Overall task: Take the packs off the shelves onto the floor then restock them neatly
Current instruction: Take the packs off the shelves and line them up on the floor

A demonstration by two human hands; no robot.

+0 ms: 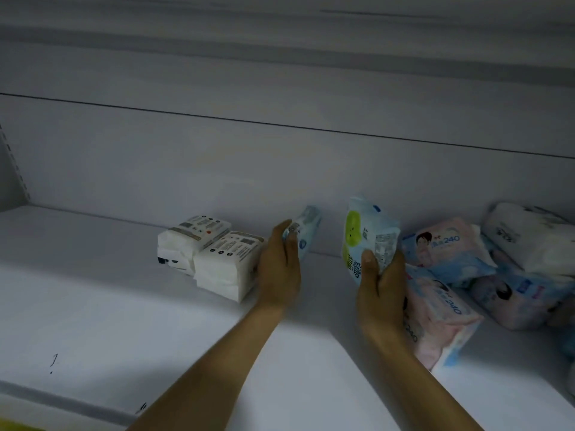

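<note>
Our left hand (280, 269) reaches over the white shelf (93, 306) and holds a pale blue pack (308, 231) by its near edge. The thumb lies on top beside the barcode and the fingers wrap the side. This pack stands tilted on end, with its far corner close to the back panel (217, 150). The back of the hand lies against the near white pack (224, 269), which touches the far white pack (193, 241) just behind and to its left. Both sit left of the middle of the shelf.

Our right hand (381, 290) grips a green-spotted pack (364, 237) by its lower end, with the thumb across the front and the fingers curled behind. The pack is upright and leans a little to the left. We cannot tell whether its bottom touches the shelf, since the hand hides it. A strip of bare shelf separates the two held packs.

To the right lies a loose heap. A pink pack marked 240 (445, 244) sits at the back, and another pink pack (441, 325) lies flat just beside our right wrist. A blue pack (516, 293) lies farther right. A plain white pack (525, 237) rests on top of the heap at the far right. The packs in the heap overlap at different angles.

At the far left a slotted upright (12, 163) runs up the back panel.
</note>
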